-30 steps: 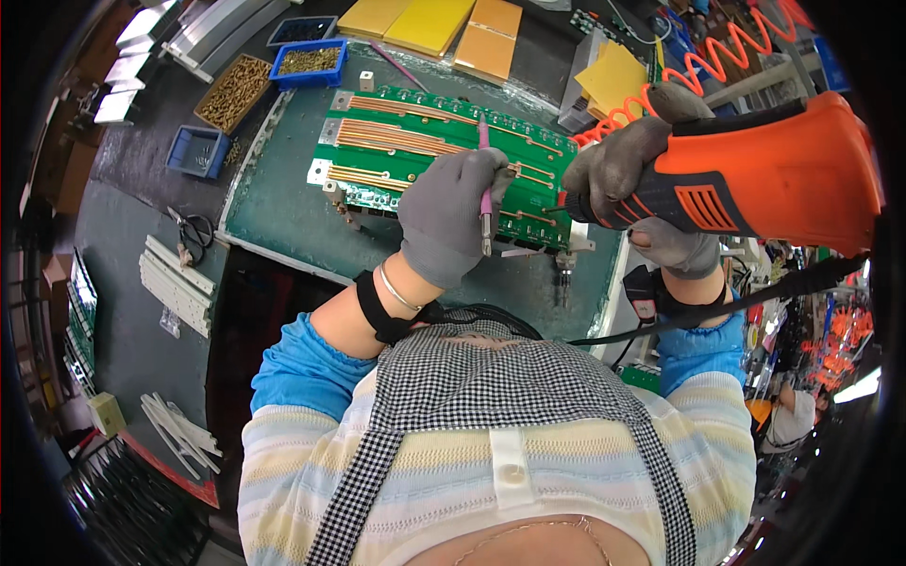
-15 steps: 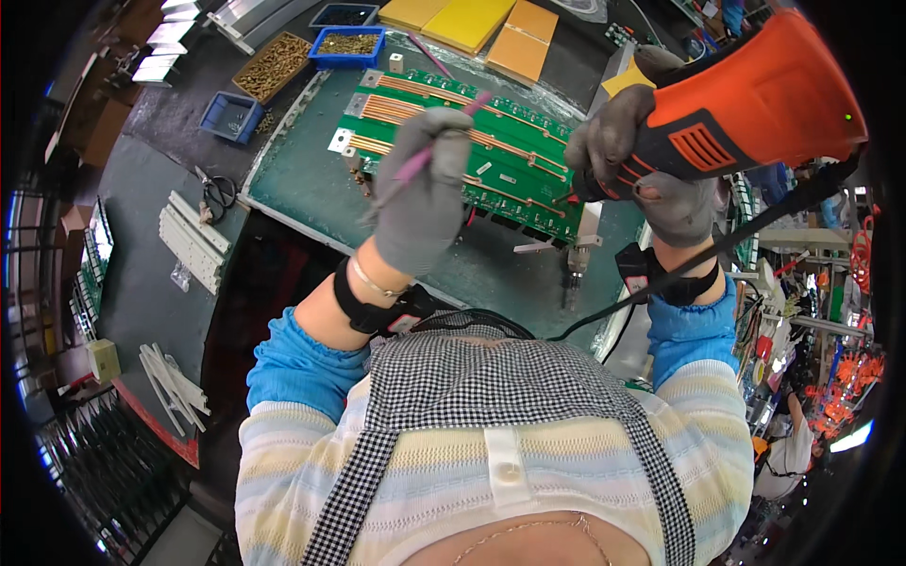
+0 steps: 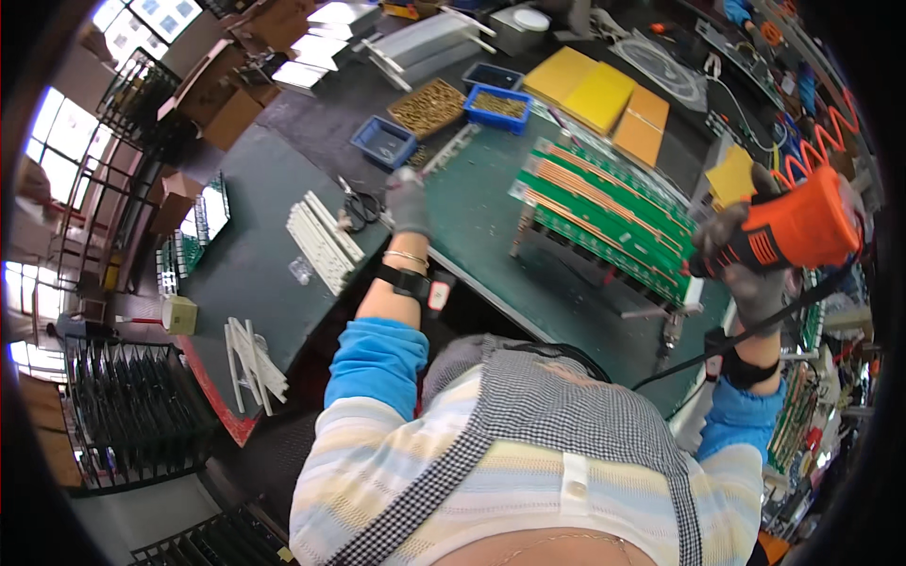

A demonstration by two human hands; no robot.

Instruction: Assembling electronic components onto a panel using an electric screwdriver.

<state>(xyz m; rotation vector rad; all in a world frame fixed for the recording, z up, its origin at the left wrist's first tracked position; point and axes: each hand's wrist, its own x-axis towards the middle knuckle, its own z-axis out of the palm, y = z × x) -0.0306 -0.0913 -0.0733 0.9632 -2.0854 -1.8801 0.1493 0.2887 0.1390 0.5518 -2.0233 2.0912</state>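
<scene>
My right hand (image 3: 750, 274), in a dark grey glove, grips an orange and black corded power driver (image 3: 802, 226). Its nose points down at the right end of a green circuit board (image 3: 604, 222) with copper-coloured bars along it. That board stands raised above the bench on supports. Out to the left, my gloved left hand (image 3: 408, 203) reaches over the bench edge, close to a pair of scissors (image 3: 359, 203) and just below a small blue tray (image 3: 384, 141). Motion smears its fingers, so whether anything is in them does not show.
Behind stand a box of brass-coloured parts (image 3: 427, 107) and a blue bin (image 3: 498, 108) of small parts. Yellow and orange sheets (image 3: 599, 94) lie beyond the board. White strips (image 3: 324, 242) rest on the left table. The driver's black cord (image 3: 717, 354) crosses before me.
My left hand has left the board, where it held a pink stick, and moved left towards the small blue tray. The view has swung left. My right hand still holds the driver at the board's right end.
</scene>
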